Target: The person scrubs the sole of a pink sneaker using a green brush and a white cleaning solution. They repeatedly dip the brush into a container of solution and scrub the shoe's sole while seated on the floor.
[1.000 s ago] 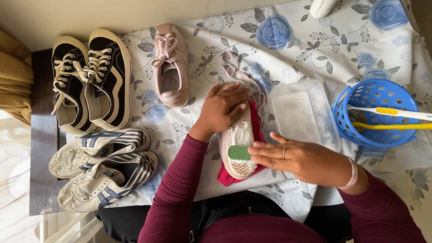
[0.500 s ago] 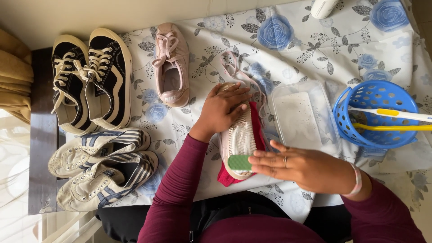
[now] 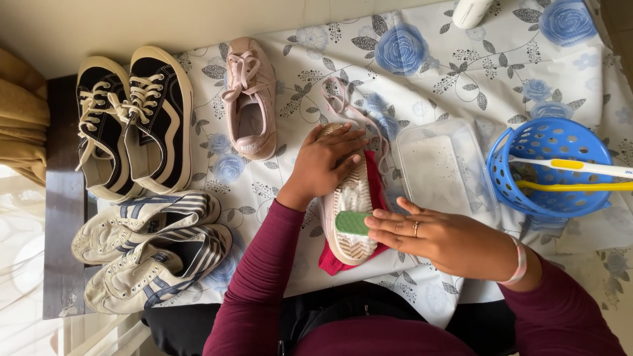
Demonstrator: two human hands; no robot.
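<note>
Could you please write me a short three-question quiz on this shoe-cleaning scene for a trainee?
1. True or false: the person's left hand presses down on the upturned pale pink sneaker lying on the folded red cloth.
2. What does the right hand press against the sneaker's ribbed sole?
A. a yellow toothbrush
B. a small green rectangular sponge
C. a white bottle
3. Fill in: the white and yellow brush handles rest in the round blue perforated plastic ____.

Key
1. True.
2. B: the small green rectangular sponge sits under the fingertips.
3. basket, right of the clear plastic tray.
</note>
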